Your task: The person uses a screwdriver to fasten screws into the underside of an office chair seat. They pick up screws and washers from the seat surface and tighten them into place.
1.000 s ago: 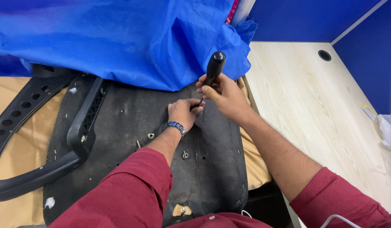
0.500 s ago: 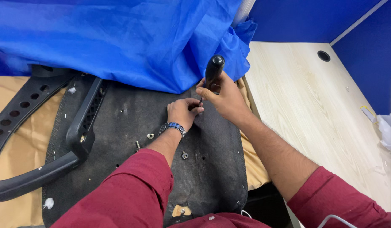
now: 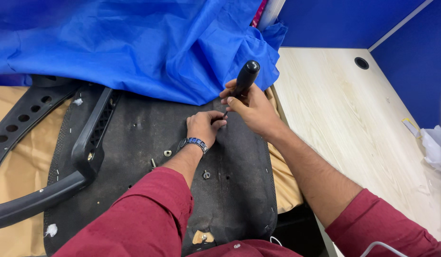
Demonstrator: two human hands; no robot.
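Crumpled blue fabric sheet (image 3: 134, 43) fills the upper left. Flat black chair-seat underside (image 3: 149, 143) lies centre. Right hand (image 3: 251, 107) is closed round the black-handled screwdriver (image 3: 244, 78); left hand (image 3: 203, 126) pinches its tip. Judged: fastener being driven; next needs steady downward turning.
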